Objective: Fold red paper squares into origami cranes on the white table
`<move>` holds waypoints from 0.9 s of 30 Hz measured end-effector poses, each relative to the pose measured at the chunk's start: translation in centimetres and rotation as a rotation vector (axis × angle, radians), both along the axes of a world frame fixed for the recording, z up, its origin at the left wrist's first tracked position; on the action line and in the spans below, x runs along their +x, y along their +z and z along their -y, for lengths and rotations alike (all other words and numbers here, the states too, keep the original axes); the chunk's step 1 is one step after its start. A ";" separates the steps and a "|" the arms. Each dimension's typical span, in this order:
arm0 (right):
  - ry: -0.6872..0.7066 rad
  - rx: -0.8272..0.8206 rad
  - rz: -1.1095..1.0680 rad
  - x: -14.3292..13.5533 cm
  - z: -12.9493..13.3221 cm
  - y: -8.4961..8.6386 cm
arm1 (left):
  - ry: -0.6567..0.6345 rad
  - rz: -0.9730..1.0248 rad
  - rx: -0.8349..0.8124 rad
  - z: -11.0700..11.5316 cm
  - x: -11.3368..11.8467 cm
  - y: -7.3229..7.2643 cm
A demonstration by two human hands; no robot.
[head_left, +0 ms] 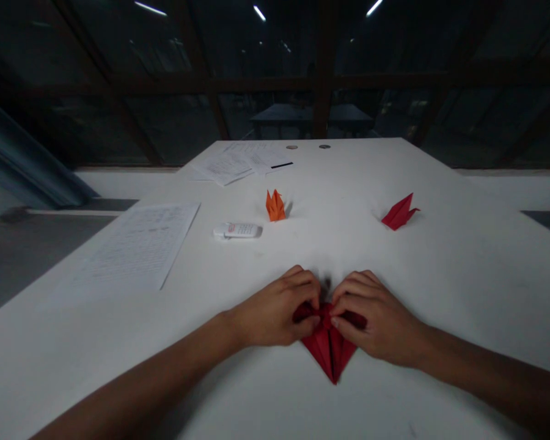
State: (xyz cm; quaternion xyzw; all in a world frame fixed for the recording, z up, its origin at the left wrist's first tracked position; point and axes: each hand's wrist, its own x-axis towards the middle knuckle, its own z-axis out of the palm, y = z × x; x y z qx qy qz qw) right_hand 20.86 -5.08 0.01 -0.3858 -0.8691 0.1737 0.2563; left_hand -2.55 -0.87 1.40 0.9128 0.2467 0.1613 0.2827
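A red folded origami paper [332, 351] lies near the front of the white table, its pointed end toward me and a crease down its middle. My left hand [291, 308] pinches its upper left part between thumb and fingers. Opposite it, my right hand [369, 315] pinches the upper right part, the fingertips of both hands close together. Fingers cover much of the paper's top. Beyond the hands stand an orange paper crane [275, 206] and, farther right, a red paper crane [399, 212].
On the white table [462, 275], a white remote control [237, 230] lies left of the orange crane. A printed sheet [137, 244] rests at the left edge. More papers [229, 164], a black strip [282, 165] and two small round discs [292, 147] are at the far end, before dark windows.
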 end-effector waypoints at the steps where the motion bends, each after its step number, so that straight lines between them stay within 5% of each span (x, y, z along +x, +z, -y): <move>1: -0.003 0.001 0.001 0.0 0.0 -0.1 | -0.001 0.006 -0.002 0.0 0.0 0.0; 27: 0.018 0.124 0.123 0.2 0.1 -0.8 | -0.055 0.004 -0.044 -0.2 0.0 0.3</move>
